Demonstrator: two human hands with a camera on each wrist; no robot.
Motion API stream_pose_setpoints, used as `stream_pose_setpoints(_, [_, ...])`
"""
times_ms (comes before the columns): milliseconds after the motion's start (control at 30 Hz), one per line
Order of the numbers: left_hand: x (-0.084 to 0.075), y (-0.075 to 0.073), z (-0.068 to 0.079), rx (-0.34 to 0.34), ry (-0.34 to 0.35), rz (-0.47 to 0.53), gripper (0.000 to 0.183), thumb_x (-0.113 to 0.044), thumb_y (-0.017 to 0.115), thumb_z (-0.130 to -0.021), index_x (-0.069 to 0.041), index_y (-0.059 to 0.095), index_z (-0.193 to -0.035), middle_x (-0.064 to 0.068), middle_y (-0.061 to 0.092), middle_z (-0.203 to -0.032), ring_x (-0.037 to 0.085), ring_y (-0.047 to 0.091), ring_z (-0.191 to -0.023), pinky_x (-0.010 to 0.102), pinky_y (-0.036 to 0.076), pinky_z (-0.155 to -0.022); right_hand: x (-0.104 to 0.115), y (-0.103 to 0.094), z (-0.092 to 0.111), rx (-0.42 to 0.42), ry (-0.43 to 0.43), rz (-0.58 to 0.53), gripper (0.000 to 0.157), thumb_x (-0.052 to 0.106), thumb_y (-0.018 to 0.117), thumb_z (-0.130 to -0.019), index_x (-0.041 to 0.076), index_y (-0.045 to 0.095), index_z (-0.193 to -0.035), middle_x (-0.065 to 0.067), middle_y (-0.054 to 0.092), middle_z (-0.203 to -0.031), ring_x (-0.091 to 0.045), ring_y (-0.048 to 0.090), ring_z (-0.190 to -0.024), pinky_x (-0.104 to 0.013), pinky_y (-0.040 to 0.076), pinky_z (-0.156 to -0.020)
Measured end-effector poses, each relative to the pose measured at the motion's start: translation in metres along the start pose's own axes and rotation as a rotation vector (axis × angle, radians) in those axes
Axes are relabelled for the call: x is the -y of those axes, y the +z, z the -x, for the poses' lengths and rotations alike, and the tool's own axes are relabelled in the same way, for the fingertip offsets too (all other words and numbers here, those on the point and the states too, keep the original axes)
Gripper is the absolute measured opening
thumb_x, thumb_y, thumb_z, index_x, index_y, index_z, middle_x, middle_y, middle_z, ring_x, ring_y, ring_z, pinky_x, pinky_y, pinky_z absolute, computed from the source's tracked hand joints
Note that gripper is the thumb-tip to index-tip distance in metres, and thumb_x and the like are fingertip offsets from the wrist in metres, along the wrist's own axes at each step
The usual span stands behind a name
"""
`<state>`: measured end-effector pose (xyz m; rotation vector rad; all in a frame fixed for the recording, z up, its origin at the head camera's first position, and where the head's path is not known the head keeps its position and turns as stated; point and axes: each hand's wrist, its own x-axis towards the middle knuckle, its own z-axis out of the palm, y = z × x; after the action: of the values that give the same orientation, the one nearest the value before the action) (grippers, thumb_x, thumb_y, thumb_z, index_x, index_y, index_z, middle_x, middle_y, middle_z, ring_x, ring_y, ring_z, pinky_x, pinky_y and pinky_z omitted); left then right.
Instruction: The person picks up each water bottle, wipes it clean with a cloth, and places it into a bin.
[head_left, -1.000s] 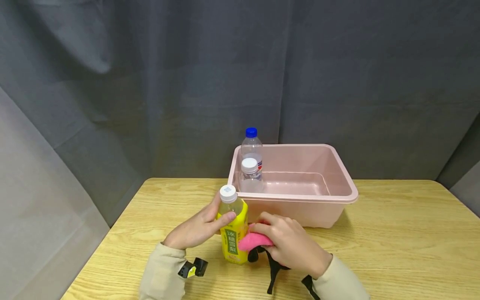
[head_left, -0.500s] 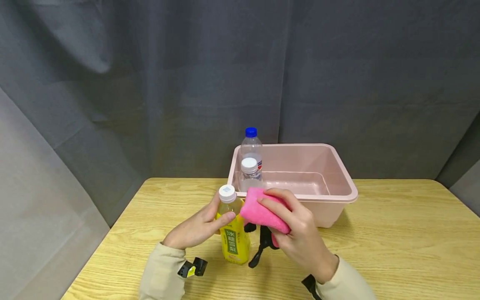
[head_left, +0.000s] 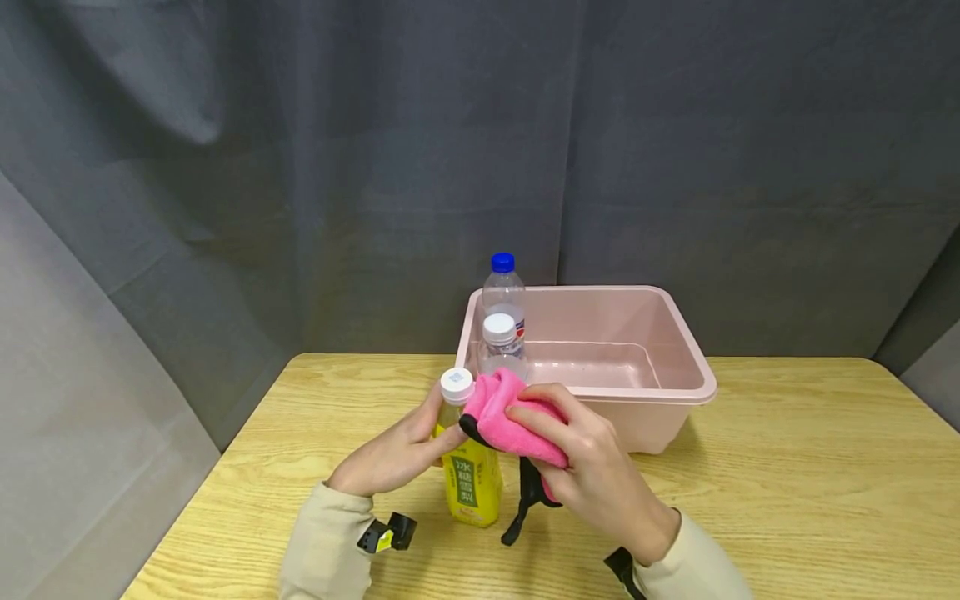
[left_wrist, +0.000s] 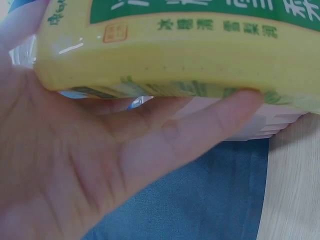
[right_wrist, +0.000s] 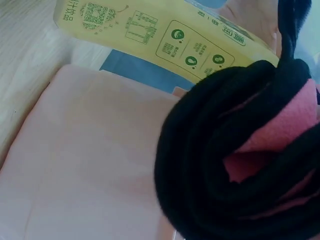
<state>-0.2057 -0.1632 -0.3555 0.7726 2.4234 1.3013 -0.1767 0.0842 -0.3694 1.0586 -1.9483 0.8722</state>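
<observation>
A yellow-labelled drink bottle (head_left: 474, 483) with a white cap stands upright on the table in front of the pink tub. My left hand (head_left: 397, 450) holds it round its upper part from the left. In the left wrist view, fingers (left_wrist: 200, 130) lie along the bottle's label (left_wrist: 165, 55). My right hand (head_left: 588, 458) grips a folded pink cloth (head_left: 517, 417) with black edging, at the bottle's upper right side. A black strap (head_left: 525, 504) hangs from the cloth. The right wrist view shows the cloth's rolled black edge (right_wrist: 195, 145) overlapping the yellow label (right_wrist: 165, 40).
The pink plastic tub (head_left: 600, 392) stands behind the hands on the wooden table (head_left: 810, 475). Inside its left end are a clear bottle with a blue cap (head_left: 503, 263) and another with a white cap (head_left: 498, 329). A dark grey curtain (head_left: 420, 167) hangs behind.
My right hand has risen with the cloth from the bottle's lower right side to its upper part, turning the cloth so its black edge shows. My left hand has stayed on the bottle.
</observation>
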Motion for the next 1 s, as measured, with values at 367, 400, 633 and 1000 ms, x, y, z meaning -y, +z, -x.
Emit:
stream_pose_setpoints(367, [-0.001,-0.002,0.001,-0.014,-0.028,0.025,0.083,-0.047,0.05,-0.105,-0.019,-0.002,-0.164,0.016,0.015,-0.167,0.044,0.039,-0.139,0.051,0.054,-0.094,-0.006,-0.002,0.009,0.461,0.119,0.074,0.039,-0.014,0.074,-0.072,0.013,0.079,-0.101,0.001,0.063,-0.1,-0.014,0.061,-0.08,-0.031,0.057,-0.07])
stream_pose_setpoints(400, [-0.001,-0.001,0.001,-0.014,-0.026,0.02,0.083,-0.047,0.049,-0.105,-0.019,-0.002,-0.164,0.016,0.015,-0.167,0.044,0.037,-0.141,0.053,0.052,-0.097,-0.008,0.001,0.011,0.531,0.13,0.084,0.04,-0.014,0.075,-0.071,0.013,0.08,-0.1,0.002,0.062,-0.098,-0.014,0.061,-0.079,-0.031,0.057,-0.069])
stream_pose_setpoints(633, [-0.001,-0.001,-0.001,-0.017,-0.009,-0.019,0.083,-0.048,0.047,-0.106,-0.017,-0.003,-0.164,0.011,0.007,-0.169,0.04,0.023,-0.149,0.061,0.035,-0.112,-0.013,0.024,0.031,0.81,0.163,0.121,0.038,-0.013,0.075,-0.065,0.016,0.08,-0.09,0.009,0.052,-0.082,-0.006,0.05,-0.067,-0.025,0.049,-0.059])
stream_pose_setpoints(1000, [-0.001,0.0,0.0,-0.008,-0.017,-0.018,0.084,-0.05,0.048,-0.105,-0.018,-0.002,-0.164,0.013,0.008,-0.169,0.042,0.027,-0.147,0.057,0.046,-0.104,-0.012,0.009,0.02,0.588,0.109,0.12,0.035,-0.004,0.082,-0.069,0.018,0.077,-0.096,0.006,0.06,-0.09,-0.011,0.059,-0.07,-0.03,0.052,-0.058])
